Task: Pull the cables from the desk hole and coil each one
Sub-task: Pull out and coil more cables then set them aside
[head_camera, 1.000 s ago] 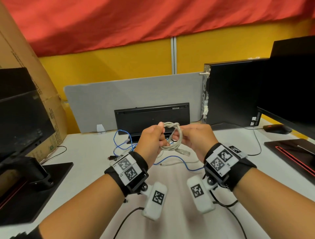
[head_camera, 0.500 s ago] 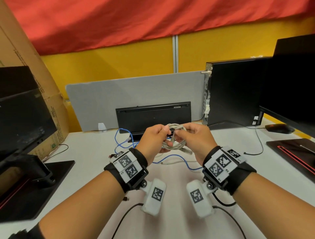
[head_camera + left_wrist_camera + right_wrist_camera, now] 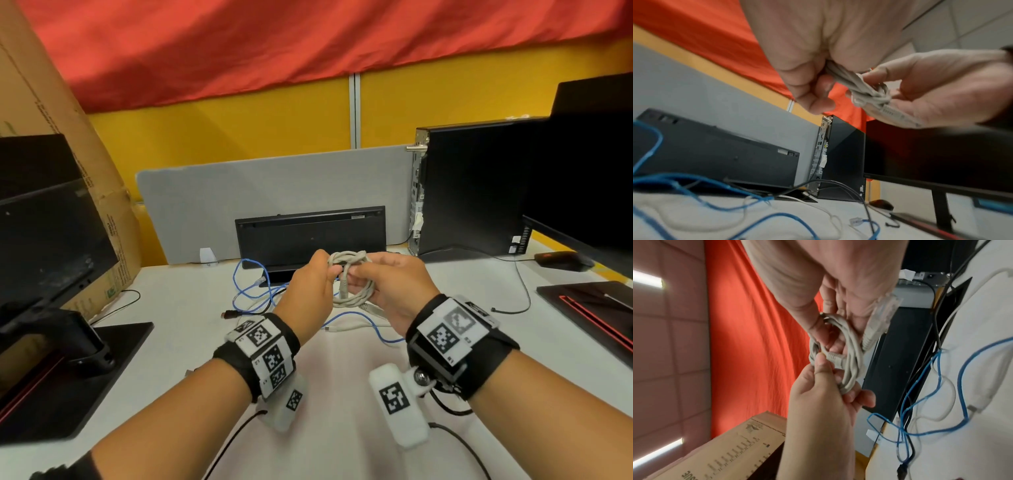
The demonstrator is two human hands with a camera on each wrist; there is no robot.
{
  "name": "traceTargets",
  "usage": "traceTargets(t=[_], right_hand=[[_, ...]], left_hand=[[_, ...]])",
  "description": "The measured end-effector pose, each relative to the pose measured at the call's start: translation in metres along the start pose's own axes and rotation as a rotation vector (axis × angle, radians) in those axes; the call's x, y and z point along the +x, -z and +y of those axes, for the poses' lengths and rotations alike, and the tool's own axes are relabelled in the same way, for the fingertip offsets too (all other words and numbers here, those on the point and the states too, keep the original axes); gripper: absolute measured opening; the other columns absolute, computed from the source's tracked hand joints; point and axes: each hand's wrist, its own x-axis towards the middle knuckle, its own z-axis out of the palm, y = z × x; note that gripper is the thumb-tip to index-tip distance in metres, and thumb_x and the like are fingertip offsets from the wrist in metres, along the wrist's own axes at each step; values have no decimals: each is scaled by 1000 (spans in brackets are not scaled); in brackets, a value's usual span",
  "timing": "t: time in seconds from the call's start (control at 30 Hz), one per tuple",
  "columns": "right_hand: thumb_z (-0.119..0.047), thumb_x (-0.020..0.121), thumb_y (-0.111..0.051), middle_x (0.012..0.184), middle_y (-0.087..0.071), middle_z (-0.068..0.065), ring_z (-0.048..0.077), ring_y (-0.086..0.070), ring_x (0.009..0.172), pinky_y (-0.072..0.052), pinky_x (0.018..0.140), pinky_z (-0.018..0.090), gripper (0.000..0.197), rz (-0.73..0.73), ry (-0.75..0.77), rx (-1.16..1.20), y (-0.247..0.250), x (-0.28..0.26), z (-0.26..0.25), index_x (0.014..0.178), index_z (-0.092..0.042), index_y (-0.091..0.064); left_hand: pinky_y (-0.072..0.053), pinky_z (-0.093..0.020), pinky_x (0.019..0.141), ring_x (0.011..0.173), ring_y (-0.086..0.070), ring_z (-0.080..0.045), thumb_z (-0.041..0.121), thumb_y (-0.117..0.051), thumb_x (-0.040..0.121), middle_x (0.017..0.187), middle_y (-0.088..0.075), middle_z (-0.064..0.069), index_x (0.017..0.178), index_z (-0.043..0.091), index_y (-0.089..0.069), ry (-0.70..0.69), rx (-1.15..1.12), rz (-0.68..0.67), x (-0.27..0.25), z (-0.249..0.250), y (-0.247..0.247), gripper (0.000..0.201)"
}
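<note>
A grey network cable (image 3: 352,281) is wound into a small coil and held above the desk between both hands. My left hand (image 3: 313,284) pinches the coil's left side, thumb on a strand by one plug (image 3: 835,360). My right hand (image 3: 387,284) grips the right side, and the other clear plug (image 3: 881,316) lies along its fingers. In the left wrist view the coil (image 3: 865,87) is bunched between the two hands. A loose blue cable (image 3: 253,291) and a white cable (image 3: 346,327) lie on the white desk (image 3: 191,308), running to the desk hole (image 3: 797,194) by the keyboard.
A black keyboard (image 3: 310,233) leans against the grey divider (image 3: 274,185). A computer tower (image 3: 469,185) and monitor (image 3: 592,164) stand at the right, with a mouse (image 3: 561,260). Another monitor (image 3: 44,219) and a cardboard box (image 3: 68,137) are at the left. Thin black cables (image 3: 513,294) cross the desk.
Both hands have lowered a little with the coil. The loose end has been wrapped round the coil, which now hangs as a fuller loop between the hands.
</note>
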Motion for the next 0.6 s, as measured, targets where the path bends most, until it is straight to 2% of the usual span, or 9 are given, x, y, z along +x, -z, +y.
traceTargets(t=[0.07, 0.27, 0.3, 0.37, 0.43, 0.47, 0.6], right_hand=[[7, 85, -63, 88, -74, 19, 26, -72, 79, -60, 71, 31, 12, -14, -7, 32, 1, 0, -2, 93, 3, -71], [10, 87, -57, 92, -72, 24, 24, -71, 75, -60, 65, 28, 15, -86, -112, 194, 3, 0, -5, 97, 9, -68], [10, 87, -57, 93, -71, 24, 25, -70, 76, -60, 65, 28, 16, -93, -128, 206, 3, 0, -6, 99, 10, -67], [10, 88, -55, 95, -70, 26, 26, -69, 78, -61, 67, 28, 17, -98, -153, 212, 3, 1, -7, 102, 12, -66], [10, 88, -55, 93, -69, 25, 24, -68, 75, -61, 72, 30, 18, -112, -162, 193, 3, 2, -8, 104, 13, -65], [10, 88, -54, 91, -69, 24, 23, -69, 72, -60, 75, 32, 19, -125, -164, 182, 3, 3, -8, 104, 13, -64], [10, 89, -52, 84, -69, 20, 22, -69, 70, -58, 83, 36, 18, -158, -154, 191, 5, 5, -9, 102, 10, -64]], left_hand=[[-37, -22, 51, 55, -37, -9, 27, -35, 104, 68, -45, 3, 90, 15, -39, -36, -35, -74, -1, -2, 2, 19], [-39, -19, 55, 61, -38, -7, 23, -33, 104, 76, -45, 1, 95, 15, -38, -93, -28, -197, 1, -4, 11, 12], [-41, -23, 57, 63, -41, -9, 23, -33, 104, 78, -48, -2, 97, 16, -38, -96, -19, -202, 2, -4, 12, 12], [-48, -37, 61, 65, -47, -19, 24, -32, 104, 82, -55, -13, 101, 14, -39, -87, 7, -212, 4, -4, 12, 13], [-49, -47, 63, 66, -52, -33, 24, -31, 105, 84, -58, -21, 103, 12, -38, -76, 35, -210, 5, -6, 12, 14], [-48, -49, 63, 65, -51, -35, 24, -31, 105, 83, -58, -23, 104, 12, -38, -69, 40, -203, 6, -6, 13, 14], [-47, -44, 56, 57, -46, -21, 21, -33, 104, 77, -59, -20, 103, 14, -36, -85, 110, -159, 11, -8, 11, 8]])
